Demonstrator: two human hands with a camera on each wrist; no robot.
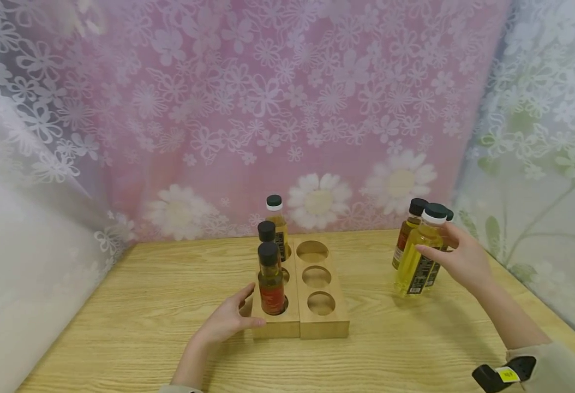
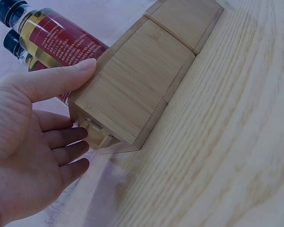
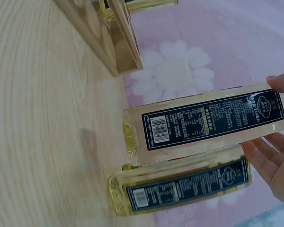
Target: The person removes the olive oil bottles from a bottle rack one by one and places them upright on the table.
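My right hand (image 1: 464,259) grips an oil bottle (image 1: 422,254), full of yellow oil with a dark green cap, at its upper part. The bottle leans slightly; its black label (image 3: 213,118) faces the right wrist camera. Whether its base touches the table cannot be told. Right beside it is a second black-labelled oil bottle (image 3: 180,187). My left hand (image 1: 223,319) rests at the near left corner of a wooden bottle rack (image 1: 277,328), thumb on the front edge, loosely bent fingers by the left side. A red-labelled bottle (image 1: 271,286) stands in the rack's nearest left hole.
Behind that bottle, another black-capped bottle (image 1: 266,232) and a green-capped oil bottle (image 1: 277,221) stand in the left row. The right row (image 1: 324,327) shows three round holes. A black-capped, red-labelled bottle (image 1: 407,232) stands behind the held one. A floral curtain (image 1: 268,109) borders the table.
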